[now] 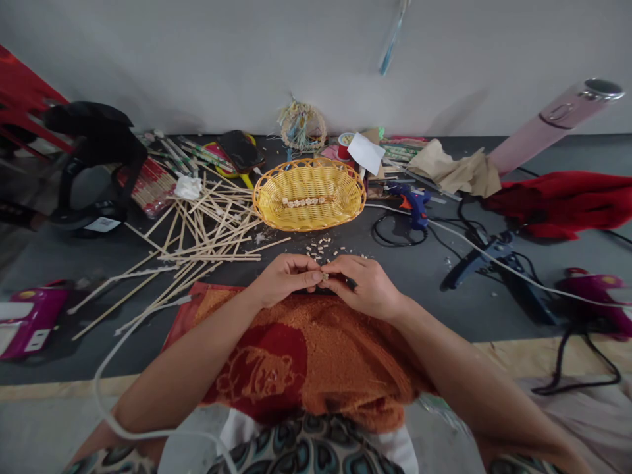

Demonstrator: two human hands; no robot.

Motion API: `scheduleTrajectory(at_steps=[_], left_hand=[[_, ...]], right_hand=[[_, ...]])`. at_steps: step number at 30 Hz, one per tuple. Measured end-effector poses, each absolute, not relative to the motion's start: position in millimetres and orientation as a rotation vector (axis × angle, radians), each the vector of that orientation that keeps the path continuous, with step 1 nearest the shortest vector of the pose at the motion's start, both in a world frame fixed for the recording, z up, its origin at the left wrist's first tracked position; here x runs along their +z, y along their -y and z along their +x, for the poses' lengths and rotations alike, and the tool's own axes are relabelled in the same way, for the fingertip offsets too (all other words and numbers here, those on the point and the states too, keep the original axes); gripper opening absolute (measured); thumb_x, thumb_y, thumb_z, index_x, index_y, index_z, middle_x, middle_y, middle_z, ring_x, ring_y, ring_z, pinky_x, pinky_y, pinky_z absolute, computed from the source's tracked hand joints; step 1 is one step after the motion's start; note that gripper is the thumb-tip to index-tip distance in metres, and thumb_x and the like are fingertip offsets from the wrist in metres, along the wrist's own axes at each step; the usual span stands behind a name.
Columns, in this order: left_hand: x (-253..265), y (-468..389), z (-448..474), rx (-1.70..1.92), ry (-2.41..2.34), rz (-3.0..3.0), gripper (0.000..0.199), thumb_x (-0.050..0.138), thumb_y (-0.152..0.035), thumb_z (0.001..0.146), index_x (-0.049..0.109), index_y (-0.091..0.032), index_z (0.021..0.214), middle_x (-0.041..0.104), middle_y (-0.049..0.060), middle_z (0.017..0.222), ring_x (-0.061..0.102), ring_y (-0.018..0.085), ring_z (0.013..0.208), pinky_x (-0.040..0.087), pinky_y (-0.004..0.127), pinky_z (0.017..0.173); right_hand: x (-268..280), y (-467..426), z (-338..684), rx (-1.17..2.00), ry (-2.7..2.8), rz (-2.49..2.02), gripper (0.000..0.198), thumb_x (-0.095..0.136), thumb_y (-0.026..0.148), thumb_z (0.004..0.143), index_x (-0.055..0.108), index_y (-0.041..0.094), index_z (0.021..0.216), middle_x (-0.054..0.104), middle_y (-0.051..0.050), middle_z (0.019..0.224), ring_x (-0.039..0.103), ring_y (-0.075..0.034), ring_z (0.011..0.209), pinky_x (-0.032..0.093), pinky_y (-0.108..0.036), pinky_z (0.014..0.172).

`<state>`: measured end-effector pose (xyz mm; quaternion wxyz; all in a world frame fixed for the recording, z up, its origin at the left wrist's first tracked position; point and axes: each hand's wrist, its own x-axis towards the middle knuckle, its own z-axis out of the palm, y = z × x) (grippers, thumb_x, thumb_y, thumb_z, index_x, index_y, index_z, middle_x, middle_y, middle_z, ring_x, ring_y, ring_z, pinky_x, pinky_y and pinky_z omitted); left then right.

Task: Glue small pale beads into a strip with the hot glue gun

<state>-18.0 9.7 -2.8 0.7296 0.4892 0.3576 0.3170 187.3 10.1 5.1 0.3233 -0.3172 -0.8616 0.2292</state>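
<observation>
My left hand (292,276) and my right hand (363,280) meet at the table's near edge, fingertips together. Pinched between them is a small light-brown wooden piece (324,276), mostly covered by the fingers, so its exact shape is hard to make out. Just beyond the hands lie several short cut stick pieces (320,247). Behind those stands a yellow woven basket (271,187) holding a row of small wooden pieces (303,202). An orange and red towel (340,349) hangs from the table edge across the lap, under both forearms.
Long thin wooden sticks (207,230) are heaped on the left. A blue glue gun (417,207), blue-handled cutters (476,260) and a white cable (494,257) lie to the right. A pink flask (553,125) leans near a red cloth (557,201). A phone (240,150) lies behind the sticks.
</observation>
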Motion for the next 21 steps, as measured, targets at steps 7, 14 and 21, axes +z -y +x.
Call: scheduleTrajectory(at_steps=[7, 14, 21], left_hand=[[-6.4, -10.7, -16.5, 0.748, -0.824, 1.113, 0.024, 0.073, -0.035, 0.076, 0.067, -0.012, 0.075, 0.06, -0.001, 0.061, 0.05, 0.008, 0.059, 0.037, 0.021, 0.061], [-7.7, -11.2, -17.4, 0.741, -0.82, 1.085, 0.026, 0.071, -0.037, 0.078, 0.067, -0.011, 0.077, 0.065, 0.003, 0.071, 0.052, 0.009, 0.061, 0.038, 0.021, 0.061], [-6.9, -8.9, -29.6, 0.741, -0.792, 0.847, 0.026, 0.069, -0.036, 0.081, 0.068, -0.011, 0.085, 0.068, 0.006, 0.079, 0.055, 0.009, 0.06, 0.039, 0.022, 0.059]], right_hand=[[6.2, -12.0, 189.9, 0.563, 2.208, -0.772, 0.015, 0.062, 0.023, 0.088, 0.062, 0.019, 0.103, 0.068, -0.005, 0.089, 0.065, -0.015, 0.081, 0.054, -0.029, 0.074], [10.2, -10.9, 190.5, 0.556, 2.214, -0.763, 0.017, 0.061, 0.016, 0.086, 0.062, 0.019, 0.103, 0.068, -0.005, 0.09, 0.064, -0.015, 0.084, 0.054, -0.029, 0.077], [12.0, -17.8, 198.9, 0.584, 1.978, -0.926, 0.025, 0.062, 0.01, 0.082, 0.063, 0.02, 0.105, 0.065, -0.008, 0.099, 0.062, -0.017, 0.093, 0.054, -0.032, 0.083]])
